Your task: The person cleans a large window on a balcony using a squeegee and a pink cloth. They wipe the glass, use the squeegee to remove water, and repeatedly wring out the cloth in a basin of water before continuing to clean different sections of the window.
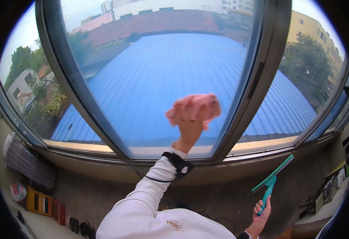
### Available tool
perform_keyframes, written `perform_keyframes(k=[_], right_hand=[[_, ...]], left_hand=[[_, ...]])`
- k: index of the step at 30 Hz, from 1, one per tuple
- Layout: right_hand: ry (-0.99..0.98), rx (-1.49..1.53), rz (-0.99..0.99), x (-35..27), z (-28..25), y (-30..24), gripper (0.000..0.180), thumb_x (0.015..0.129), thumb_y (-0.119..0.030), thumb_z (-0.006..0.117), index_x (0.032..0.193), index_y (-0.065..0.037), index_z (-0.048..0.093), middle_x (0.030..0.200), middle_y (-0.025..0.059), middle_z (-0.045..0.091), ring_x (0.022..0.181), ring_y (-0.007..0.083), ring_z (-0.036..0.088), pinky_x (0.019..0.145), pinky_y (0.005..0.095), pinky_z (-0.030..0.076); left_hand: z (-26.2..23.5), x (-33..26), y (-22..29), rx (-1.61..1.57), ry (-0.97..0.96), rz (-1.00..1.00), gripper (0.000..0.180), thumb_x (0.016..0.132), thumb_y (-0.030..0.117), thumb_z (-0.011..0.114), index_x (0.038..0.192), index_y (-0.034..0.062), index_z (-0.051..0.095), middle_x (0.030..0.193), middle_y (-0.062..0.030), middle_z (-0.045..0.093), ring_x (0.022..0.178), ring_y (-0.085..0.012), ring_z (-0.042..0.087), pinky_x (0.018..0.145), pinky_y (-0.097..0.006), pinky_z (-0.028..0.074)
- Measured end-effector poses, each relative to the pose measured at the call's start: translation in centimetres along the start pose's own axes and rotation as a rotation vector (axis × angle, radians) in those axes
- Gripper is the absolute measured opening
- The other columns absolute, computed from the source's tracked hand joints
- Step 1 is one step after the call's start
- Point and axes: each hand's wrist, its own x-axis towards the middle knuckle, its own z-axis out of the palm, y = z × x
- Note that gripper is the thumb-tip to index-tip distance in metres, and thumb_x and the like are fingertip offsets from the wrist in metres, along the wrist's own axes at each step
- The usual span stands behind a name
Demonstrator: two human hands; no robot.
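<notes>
My left arm reaches up and forward to the middle window pane. My left hand is closed on a crumpled pink cloth, which lies against or very close to the glass, low and right of the pane's middle. Part of the fingers is hidden in the cloth's folds. Lower down on the right, my right hand grips the handle of a teal window squeegee. Its long blade slants up to the right, apart from the glass.
Metal window frames border the pane, above a sill. At the left stand a yellow crate, a grey woven object and several shoes. A small rack is at the right. Outside lies a blue corrugated roof.
</notes>
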Motion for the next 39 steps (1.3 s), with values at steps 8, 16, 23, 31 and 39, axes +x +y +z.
perform_keyframes(k=[8, 16, 23, 31, 39], right_hand=[[-0.076, -0.071, 0.043, -1.1, 3.5, 0.6, 0.033, 0.107, -0.038, 0.054, 0.131, -0.015, 0.056, 0.067, -0.0009, 0.047, 0.043, 0.0069, 0.041, 0.037, 0.0215, 0.031], [-0.239, -0.097, 0.121, -2.7, 5.0, 1.0, 0.031, 0.106, -0.036, 0.055, 0.129, -0.014, 0.055, 0.068, 0.0015, 0.05, 0.044, 0.0076, 0.041, 0.038, 0.0223, 0.03], [-0.077, -0.063, 0.055, -2.6, 1.3, -0.6, 0.03, 0.106, -0.036, 0.055, 0.129, -0.016, 0.055, 0.068, 0.0011, 0.049, 0.044, 0.0078, 0.041, 0.038, 0.0225, 0.031], [0.017, -0.017, 0.024, -3.0, -1.8, -2.5, 0.04, 0.107, -0.041, 0.052, 0.14, -0.019, 0.053, 0.067, -0.0016, 0.047, 0.042, 0.0064, 0.039, 0.035, 0.0218, 0.031], [-0.063, -0.074, 0.076, -2.8, 1.8, -2.2, 0.042, 0.107, -0.04, 0.052, 0.144, -0.018, 0.051, 0.067, -0.0002, 0.047, 0.043, 0.007, 0.041, 0.035, 0.0217, 0.033]], left_hand=[[-15.4, -1.1, -16.9, 0.044, 0.449, -0.464, 0.047, 0.106, 0.047, 0.046, 0.124, 0.004, 0.053, 0.118, -0.0072, 0.052, 0.107, -0.0181, 0.055, 0.096, -0.037, 0.044], [-11.0, -3.4, -12.9, 0.498, 0.673, -0.588, 0.059, 0.11, 0.042, 0.041, 0.151, 0.001, 0.034, 0.15, -0.0131, 0.044, 0.125, -0.0278, 0.056, 0.105, -0.039, 0.045], [1.3, -9.3, 0.9, -0.168, 0.284, -0.622, 0.042, 0.102, 0.011, 0.051, 0.143, 0.0101, 0.044, 0.14, -0.0125, 0.046, 0.127, -0.031, 0.049, 0.11, -0.044, 0.037], [6.8, -11.1, 8.0, -0.139, -0.166, 0.002, 0.053, 0.085, 0.012, 0.064, 0.132, 0.0362, 0.066, 0.149, -0.0013, 0.038, 0.137, -0.0351, 0.036, 0.116, -0.047, 0.033], [-3.2, -13.1, -4.0, 0.109, -0.207, -0.2, 0.035, 0.089, 0.019, 0.066, 0.123, 0.0231, 0.065, 0.128, -0.0077, 0.052, 0.124, -0.0329, 0.047, 0.103, -0.047, 0.04]])
